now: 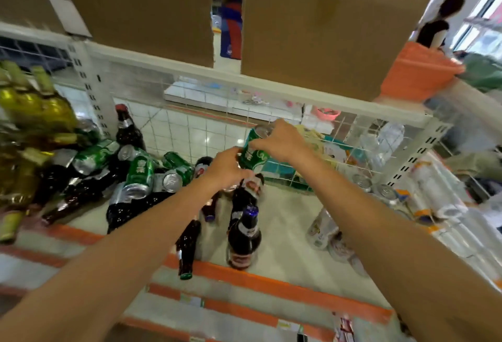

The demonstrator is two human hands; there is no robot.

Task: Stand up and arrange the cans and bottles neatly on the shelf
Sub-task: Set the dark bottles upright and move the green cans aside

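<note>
A green can is held tilted above the shelf, near its wire back. My right hand grips it around the top, and my left hand holds its lower part. Below the hands, dark bottles stand upright: one with a blue cap in front and another behind it. A dark bottle lies on its side near the shelf's front edge. To the left, several green cans and dark bottles lie in a jumbled heap. One dark bottle stands at the back left.
Yellow-green bottles crowd the far left. White cans lie at the right of the shelf, silver-topped cans behind them. Cardboard boxes sit on the shelf above. An orange basket and a person are at the upper right.
</note>
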